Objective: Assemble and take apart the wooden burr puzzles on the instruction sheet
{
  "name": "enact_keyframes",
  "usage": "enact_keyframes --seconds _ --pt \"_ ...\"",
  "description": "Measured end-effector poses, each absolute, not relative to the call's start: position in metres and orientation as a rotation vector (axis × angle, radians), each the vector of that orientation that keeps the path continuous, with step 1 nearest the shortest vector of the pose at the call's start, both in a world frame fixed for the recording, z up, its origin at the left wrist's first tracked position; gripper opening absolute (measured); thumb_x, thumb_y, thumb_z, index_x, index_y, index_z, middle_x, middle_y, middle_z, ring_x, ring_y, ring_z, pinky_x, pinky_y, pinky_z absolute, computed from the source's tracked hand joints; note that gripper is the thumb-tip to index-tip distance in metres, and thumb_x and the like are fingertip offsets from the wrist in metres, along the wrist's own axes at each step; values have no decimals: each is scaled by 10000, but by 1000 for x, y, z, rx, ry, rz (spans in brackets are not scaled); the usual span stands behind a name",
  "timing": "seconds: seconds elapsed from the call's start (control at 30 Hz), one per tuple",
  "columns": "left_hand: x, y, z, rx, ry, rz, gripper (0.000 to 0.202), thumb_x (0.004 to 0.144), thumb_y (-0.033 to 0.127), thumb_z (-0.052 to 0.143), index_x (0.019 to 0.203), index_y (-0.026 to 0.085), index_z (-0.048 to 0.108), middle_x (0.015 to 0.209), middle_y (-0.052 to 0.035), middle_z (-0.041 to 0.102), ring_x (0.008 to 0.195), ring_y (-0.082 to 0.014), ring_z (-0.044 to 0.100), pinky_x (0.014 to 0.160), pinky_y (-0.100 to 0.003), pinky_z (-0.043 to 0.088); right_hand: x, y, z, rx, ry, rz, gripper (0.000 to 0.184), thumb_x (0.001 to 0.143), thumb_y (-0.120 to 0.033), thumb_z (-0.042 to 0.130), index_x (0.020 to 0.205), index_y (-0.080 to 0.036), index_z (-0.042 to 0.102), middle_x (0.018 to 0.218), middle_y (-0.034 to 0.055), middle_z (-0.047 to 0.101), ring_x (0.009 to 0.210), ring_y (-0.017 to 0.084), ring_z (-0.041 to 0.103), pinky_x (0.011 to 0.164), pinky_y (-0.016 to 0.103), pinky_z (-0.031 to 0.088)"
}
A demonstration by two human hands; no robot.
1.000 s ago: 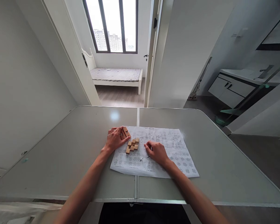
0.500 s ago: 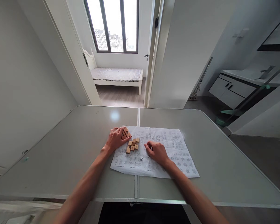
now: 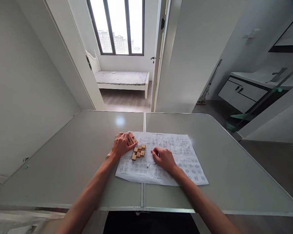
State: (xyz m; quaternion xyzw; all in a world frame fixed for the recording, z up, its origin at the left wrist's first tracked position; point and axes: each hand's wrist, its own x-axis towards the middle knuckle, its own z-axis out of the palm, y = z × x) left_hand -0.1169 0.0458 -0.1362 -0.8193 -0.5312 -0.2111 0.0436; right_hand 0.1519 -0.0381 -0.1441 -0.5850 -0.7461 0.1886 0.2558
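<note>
- Blocks (image 3: 139,150) lie bunched on paper (image 3: 171,141), between both hands
- Left hand (image 3: 121,144) covers wooden pieces (image 3: 133,137) at the paper's far left corner, fingers draped; I cannot tell whether they grip
- Right hand (image 3: 164,158) rests on the paper, fingers curled, contents hidden from me
- Small bits (image 3: 147,166) lie just beside it

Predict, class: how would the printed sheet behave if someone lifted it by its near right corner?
The printed sheet would probably flop, as it looks thin and creased. The wood-coloured blocks lying loose on it would likely slide if it tilted.
</note>
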Motion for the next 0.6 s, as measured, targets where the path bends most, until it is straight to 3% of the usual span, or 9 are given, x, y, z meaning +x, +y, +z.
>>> enact_keyframes --seconds 0.6 --pt "-115 44 -133 -2528 -1574 -744 687 855 620 673 1366 176 555 1261 -175 681 1234 -394 549 1049 -551 426 152 -39 -144 -1585 -2020 525 305 1021 -386 486 858 -218 682 773 17 731 688 167 634 639 250 344"
